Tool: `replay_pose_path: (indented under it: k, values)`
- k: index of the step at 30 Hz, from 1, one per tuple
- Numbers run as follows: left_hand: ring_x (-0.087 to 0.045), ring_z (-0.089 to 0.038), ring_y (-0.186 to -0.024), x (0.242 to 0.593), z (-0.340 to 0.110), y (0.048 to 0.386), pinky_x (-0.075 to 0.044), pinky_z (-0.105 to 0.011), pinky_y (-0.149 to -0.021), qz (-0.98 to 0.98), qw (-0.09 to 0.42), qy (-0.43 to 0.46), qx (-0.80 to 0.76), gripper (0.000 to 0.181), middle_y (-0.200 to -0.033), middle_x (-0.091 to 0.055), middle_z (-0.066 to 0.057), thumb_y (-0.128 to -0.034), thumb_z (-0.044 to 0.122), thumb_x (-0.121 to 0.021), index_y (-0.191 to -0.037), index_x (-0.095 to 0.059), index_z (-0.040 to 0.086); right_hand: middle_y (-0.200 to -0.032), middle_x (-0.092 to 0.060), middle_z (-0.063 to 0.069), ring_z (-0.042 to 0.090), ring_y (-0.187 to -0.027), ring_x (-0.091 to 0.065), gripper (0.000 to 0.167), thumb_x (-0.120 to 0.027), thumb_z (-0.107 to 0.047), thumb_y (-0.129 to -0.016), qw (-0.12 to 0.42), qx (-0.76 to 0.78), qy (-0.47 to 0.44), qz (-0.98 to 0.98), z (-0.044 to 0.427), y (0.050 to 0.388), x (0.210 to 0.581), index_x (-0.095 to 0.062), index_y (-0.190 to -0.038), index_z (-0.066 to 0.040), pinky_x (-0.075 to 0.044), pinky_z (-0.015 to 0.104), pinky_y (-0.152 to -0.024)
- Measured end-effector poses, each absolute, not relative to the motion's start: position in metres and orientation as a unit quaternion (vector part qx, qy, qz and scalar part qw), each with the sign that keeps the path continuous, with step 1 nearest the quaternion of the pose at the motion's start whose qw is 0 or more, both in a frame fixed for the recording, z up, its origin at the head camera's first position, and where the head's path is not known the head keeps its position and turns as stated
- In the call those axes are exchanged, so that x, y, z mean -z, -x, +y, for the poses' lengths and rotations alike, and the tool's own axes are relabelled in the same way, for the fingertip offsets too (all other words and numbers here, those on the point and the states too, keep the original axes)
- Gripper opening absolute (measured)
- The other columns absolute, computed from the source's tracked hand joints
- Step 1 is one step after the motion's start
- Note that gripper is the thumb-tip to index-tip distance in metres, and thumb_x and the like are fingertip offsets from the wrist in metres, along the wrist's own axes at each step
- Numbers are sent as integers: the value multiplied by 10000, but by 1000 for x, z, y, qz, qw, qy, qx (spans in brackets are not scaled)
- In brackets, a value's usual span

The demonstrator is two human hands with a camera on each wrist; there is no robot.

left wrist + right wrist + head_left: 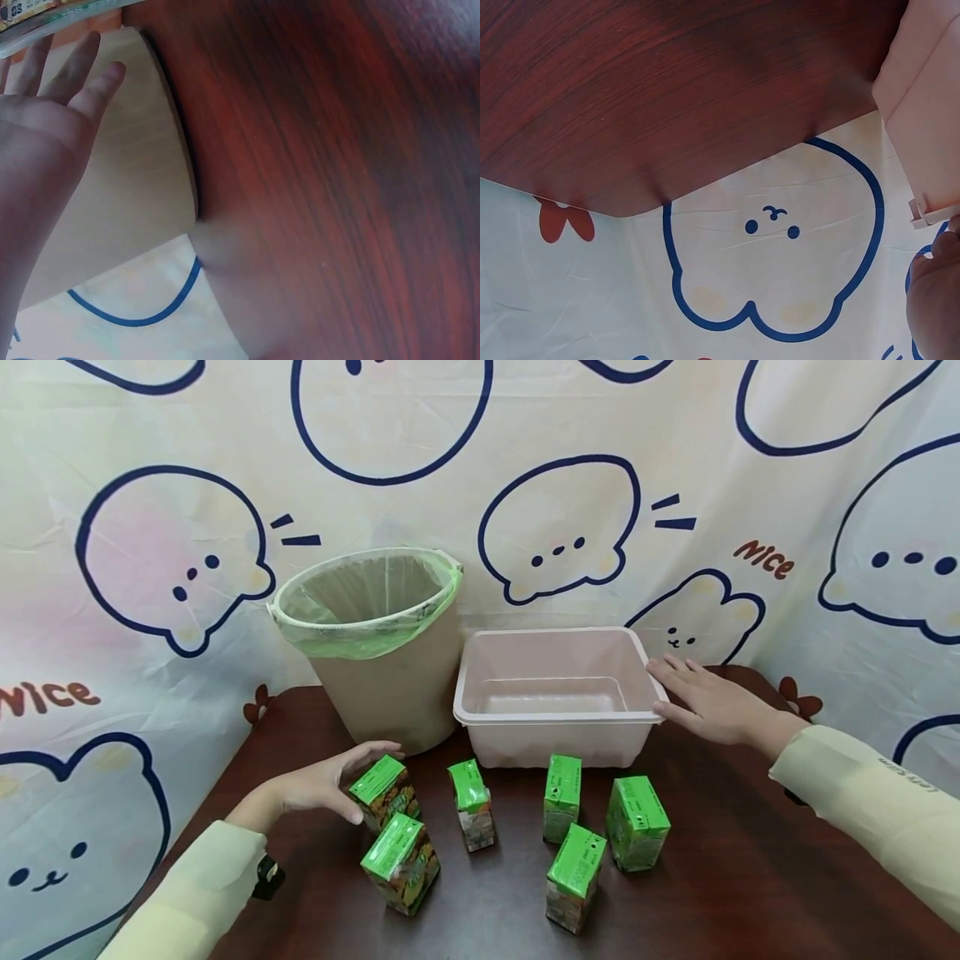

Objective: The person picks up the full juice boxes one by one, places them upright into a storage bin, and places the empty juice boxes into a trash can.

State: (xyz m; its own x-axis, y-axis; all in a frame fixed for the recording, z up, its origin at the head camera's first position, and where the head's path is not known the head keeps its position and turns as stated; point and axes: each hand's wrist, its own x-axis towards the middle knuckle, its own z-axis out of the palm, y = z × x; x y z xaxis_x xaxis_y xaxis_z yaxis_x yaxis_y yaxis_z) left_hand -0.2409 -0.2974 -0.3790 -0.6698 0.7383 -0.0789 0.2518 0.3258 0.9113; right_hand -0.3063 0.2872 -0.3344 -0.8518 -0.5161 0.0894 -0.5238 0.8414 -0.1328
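Observation:
My left hand [318, 789] is at a green-topped drink carton [384, 787], its thumb by the near left side and its fingers spread behind the top. In the left wrist view the fingers [73, 71] look extended and apart, not curled round anything. A second carton [402, 864] stands just in front of that one. My right hand [723, 703] lies flat with straight fingers against the right rim of a pale pink plastic basin [555, 743]. The right wrist view shows only part of this hand [936, 300] below the basin's rim [936, 216].
A beige bin [382, 702] with a green liner [360, 639] stands left of the basin. More cartons stand on the dark wooden table [480, 927]: a slim one [472, 806] and three to the right [562, 797]. A patterned cloth [420, 510] hangs behind.

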Motion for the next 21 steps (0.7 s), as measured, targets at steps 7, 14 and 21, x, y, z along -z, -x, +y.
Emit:
replay_pose_path:
  k: [7, 14, 21]
  values:
    - [-467, -215, -1261, 385, -294, 244, -421, -308, -998, 730, 274, -343, -524, 877, -1449, -386, -186, -788, 46, -797, -1473, -252, -7, -1586, -154, 209, 469, -1418, -149, 751, -431, -532, -986, 27, -77, -270, -959, 288, 306, 334, -174, -1564, -126, -195, 678, -1059]
    - [-515, -228, -1199, 385, -291, 244, -471, -342, -947, 738, 275, -319, -528, 782, -1370, -473, -157, -779, -36, -772, -1421, -327, 7, -1586, -158, 207, 461, -1421, -149, 752, -428, -537, -986, 25, -75, -269, -960, 287, 306, 334, -174, -1564, -128, -193, 670, -1067]
    - [-519, -221, -1155, 382, -290, 242, -492, -347, -905, 764, 261, -291, -514, 723, -1326, -490, -170, -774, 11, -789, -1371, -382, 12, -1586, -159, 206, 461, -1421, -147, 756, -426, -547, -984, 23, -77, -269, -960, 287, 306, 334, -178, -1564, -131, -196, 675, -1062]
